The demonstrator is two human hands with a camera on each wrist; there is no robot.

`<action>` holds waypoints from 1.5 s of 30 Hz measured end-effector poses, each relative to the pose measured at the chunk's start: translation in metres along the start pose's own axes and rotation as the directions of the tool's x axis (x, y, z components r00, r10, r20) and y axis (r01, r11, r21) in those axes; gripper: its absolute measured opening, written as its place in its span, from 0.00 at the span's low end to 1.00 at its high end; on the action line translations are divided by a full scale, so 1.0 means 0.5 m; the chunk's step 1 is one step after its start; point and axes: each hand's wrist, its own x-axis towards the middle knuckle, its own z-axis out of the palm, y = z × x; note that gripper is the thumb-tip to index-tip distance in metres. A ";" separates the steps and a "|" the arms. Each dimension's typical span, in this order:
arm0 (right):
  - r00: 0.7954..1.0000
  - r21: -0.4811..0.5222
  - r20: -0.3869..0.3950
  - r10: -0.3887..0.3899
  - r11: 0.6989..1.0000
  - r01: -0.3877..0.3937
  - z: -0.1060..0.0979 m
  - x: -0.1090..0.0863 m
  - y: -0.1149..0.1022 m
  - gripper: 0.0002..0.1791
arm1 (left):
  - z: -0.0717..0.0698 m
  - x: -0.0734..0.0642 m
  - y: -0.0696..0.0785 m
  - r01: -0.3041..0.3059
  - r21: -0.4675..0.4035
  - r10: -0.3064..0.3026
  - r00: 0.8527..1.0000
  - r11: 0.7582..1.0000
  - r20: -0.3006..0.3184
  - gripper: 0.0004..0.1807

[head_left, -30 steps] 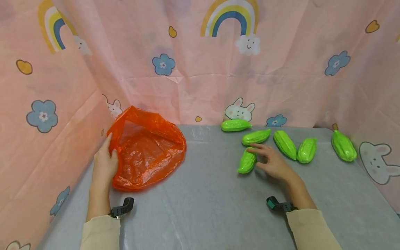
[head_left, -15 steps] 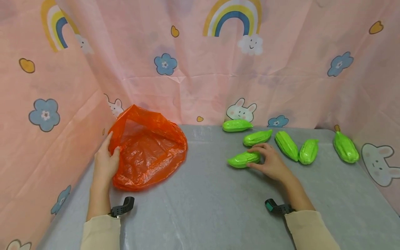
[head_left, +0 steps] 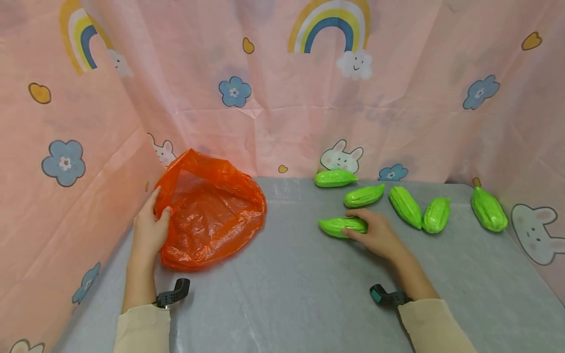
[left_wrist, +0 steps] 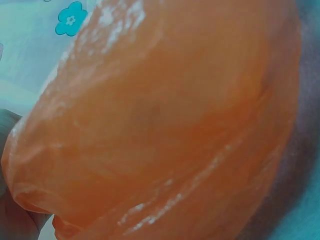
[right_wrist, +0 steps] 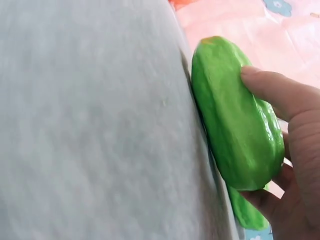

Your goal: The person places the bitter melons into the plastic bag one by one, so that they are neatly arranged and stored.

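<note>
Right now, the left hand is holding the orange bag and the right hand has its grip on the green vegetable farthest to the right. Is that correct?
Not quite: the right hand has its grip on a green vegetable toward the left of the group. The head view shows the farthest-right one untouched. The left hand is indeed holding the orange bag.

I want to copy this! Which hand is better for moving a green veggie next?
Probably the right hand: it grips one green veggie, and the other veggies lie nearer it too. The left hand is busy holding the orange bag by its edge.
</note>
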 end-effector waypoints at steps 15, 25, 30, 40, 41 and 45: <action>0.993 0.020 -0.001 -0.115 0.993 0.115 0.029 0.006 -0.035 0.29 | -0.007 -0.004 0.006 -0.004 0.017 0.004 1.000 1.000 0.018 0.35; 0.980 -0.030 -0.029 -0.195 0.981 0.194 0.040 0.005 -0.032 0.28 | -0.009 -0.005 0.002 -0.025 -0.003 0.025 1.000 1.000 0.014 0.35; 0.977 -0.029 -0.039 -0.212 0.977 0.211 0.042 0.006 -0.034 0.26 | -0.010 -0.002 0.002 -0.036 0.006 0.036 0.999 0.999 0.011 0.35; 0.975 -0.021 -0.048 -0.217 0.976 0.216 0.050 0.014 -0.065 0.26 | -0.017 -0.002 0.008 -0.044 0.022 0.044 0.999 0.999 0.007 0.36; 0.977 -0.014 -0.046 -0.210 0.978 0.209 0.051 0.013 -0.069 0.26 | -0.016 -0.004 0.007 -0.041 0.027 0.041 0.999 0.999 0.015 0.36; 0.980 0.004 -0.055 -0.191 0.982 0.191 0.052 0.014 -0.082 0.26 | -0.010 -0.004 0.006 -0.061 0.052 0.059 0.998 0.997 0.027 0.36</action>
